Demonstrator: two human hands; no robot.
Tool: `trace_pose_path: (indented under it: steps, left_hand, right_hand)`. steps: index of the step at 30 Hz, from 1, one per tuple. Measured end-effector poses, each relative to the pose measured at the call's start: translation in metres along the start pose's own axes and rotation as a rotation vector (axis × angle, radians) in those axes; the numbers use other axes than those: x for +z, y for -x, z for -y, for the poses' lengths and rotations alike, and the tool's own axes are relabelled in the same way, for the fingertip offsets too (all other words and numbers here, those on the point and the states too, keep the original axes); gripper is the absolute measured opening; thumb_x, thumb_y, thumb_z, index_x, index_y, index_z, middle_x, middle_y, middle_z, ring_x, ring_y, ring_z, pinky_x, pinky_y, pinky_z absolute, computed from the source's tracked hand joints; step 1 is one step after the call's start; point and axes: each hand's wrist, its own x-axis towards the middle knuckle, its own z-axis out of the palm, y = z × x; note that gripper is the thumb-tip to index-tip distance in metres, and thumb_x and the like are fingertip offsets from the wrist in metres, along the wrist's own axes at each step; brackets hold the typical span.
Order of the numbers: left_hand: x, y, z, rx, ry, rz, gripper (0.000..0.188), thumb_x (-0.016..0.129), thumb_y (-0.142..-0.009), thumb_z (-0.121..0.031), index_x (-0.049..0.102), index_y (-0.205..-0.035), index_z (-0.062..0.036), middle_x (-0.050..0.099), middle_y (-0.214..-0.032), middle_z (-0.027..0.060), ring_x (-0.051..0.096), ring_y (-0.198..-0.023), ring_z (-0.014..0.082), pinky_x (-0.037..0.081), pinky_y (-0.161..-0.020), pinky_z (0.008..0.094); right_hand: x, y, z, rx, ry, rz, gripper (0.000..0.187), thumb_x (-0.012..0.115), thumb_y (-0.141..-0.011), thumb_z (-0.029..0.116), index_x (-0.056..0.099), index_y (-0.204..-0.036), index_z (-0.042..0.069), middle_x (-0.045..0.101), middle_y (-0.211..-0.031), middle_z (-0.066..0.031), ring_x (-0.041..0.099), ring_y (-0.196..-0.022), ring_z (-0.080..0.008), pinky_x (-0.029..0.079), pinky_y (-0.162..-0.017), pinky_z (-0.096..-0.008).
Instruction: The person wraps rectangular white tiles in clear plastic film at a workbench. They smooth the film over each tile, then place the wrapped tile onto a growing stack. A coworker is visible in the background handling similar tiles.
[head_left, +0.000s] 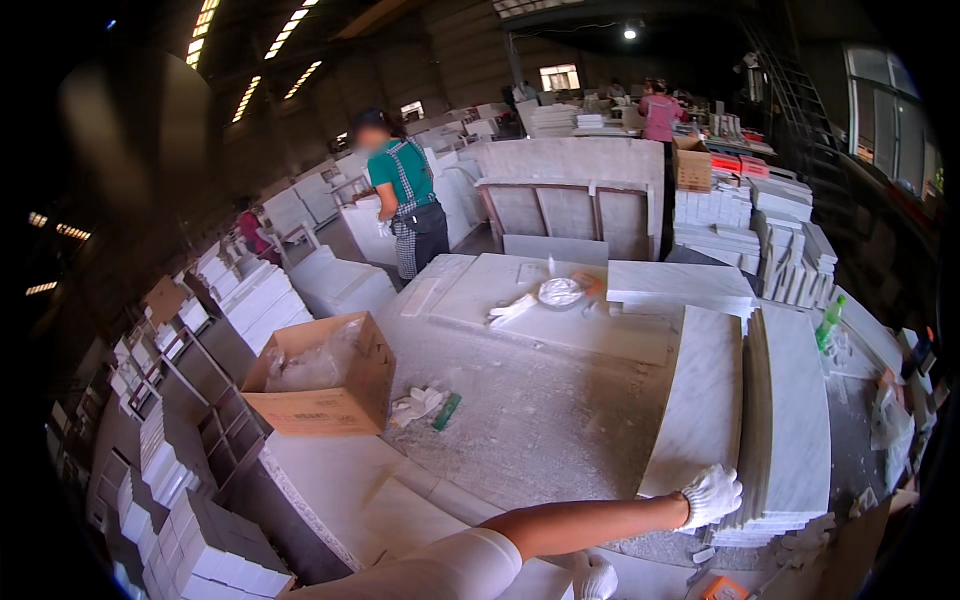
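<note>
My left hand [712, 495], in a white knit glove, reaches across to the right. Its fingers are curled over the near end of a pale grey-veined marble slab [695, 395], which lies tilted against a stack of similar slabs [790, 410]. At the bottom edge is my right hand [595, 578], also gloved and only partly in view. Its fingers look curled in, and whatever they may hold is hidden. A flat white slab [540, 580] lies close beside it.
The dusty worktable carries an open cardboard box [320, 400] with plastic wrap, crumpled gloves [418, 404], a green block [447, 412] and a white bowl [561, 291]. A green bottle [830, 322] stands right. Beyond, a person in a green top [405, 180] stands among slab stacks.
</note>
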Motion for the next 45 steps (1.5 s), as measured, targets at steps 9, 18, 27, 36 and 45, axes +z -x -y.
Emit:
trace_pose_path:
  steps: [9, 18, 27, 36, 45]
  left_hand:
    - [-0.059, 0.076, 0.073, -0.237, 0.234, 0.211, 0.045, 0.064, -0.086, -0.047, 0.063, -0.106, -0.0068, 0.060, -0.106, 0.0095, 0.059, -0.098, 0.0278, 0.052, -0.074, 0.0424]
    - [0.008, 0.084, 0.214, -1.050, 1.097, 0.110, 0.072, 0.069, -0.087, -0.047, 0.048, -0.139, -0.0009, 0.055, -0.138, 0.0172, 0.050, -0.128, 0.0272, 0.044, -0.101, 0.0367]
    - [0.080, 0.093, 0.219, -0.869, 1.845, -0.045, 0.053, 0.059, -0.097, -0.043, 0.057, -0.137, -0.0089, 0.059, -0.135, 0.0008, 0.052, -0.123, 0.0120, 0.038, -0.105, 0.0278]
    - [0.031, 0.109, 0.155, -1.013, 1.932, -0.392, 0.029, 0.065, -0.095, -0.026, 0.068, -0.115, -0.0049, 0.069, -0.106, 0.0009, 0.063, -0.096, 0.0093, 0.050, -0.084, 0.0253]
    - [-0.027, 0.260, 0.056, -1.359, 1.846, -0.659, 0.026, 0.068, -0.094, -0.024, 0.070, -0.111, -0.0048, 0.069, -0.107, -0.0002, 0.060, -0.099, 0.0070, 0.048, -0.089, 0.0235]
  right_hand:
    - [-0.017, -0.003, 0.010, -0.045, -0.024, 0.043, 0.040, 0.064, -0.088, 0.043, 0.076, -0.093, 0.006, 0.071, -0.086, -0.0204, 0.070, -0.077, -0.0341, 0.053, -0.073, -0.0432]
    - [-0.024, 0.000, 0.023, 0.047, 0.040, 0.070, 0.047, 0.060, -0.090, 0.048, 0.076, -0.101, 0.006, 0.072, -0.090, -0.0222, 0.070, -0.082, -0.0377, 0.053, -0.078, -0.0454]
    - [-0.029, 0.002, 0.028, 0.036, -0.045, 0.096, 0.042, 0.061, -0.090, 0.046, 0.076, -0.101, 0.008, 0.071, -0.091, -0.0220, 0.069, -0.082, -0.0379, 0.052, -0.078, -0.0460]
    - [0.021, -0.006, -0.013, 0.013, -0.061, -0.127, 0.046, 0.063, -0.080, 0.045, 0.071, -0.074, 0.001, 0.063, -0.070, -0.0246, 0.065, -0.065, -0.0423, 0.050, -0.063, -0.0478]
    - [0.059, -0.023, -0.065, -0.160, 0.046, -0.191, 0.047, 0.061, -0.084, 0.048, 0.072, -0.082, 0.002, 0.066, -0.076, -0.0233, 0.066, -0.072, -0.0421, 0.052, -0.066, -0.0467]
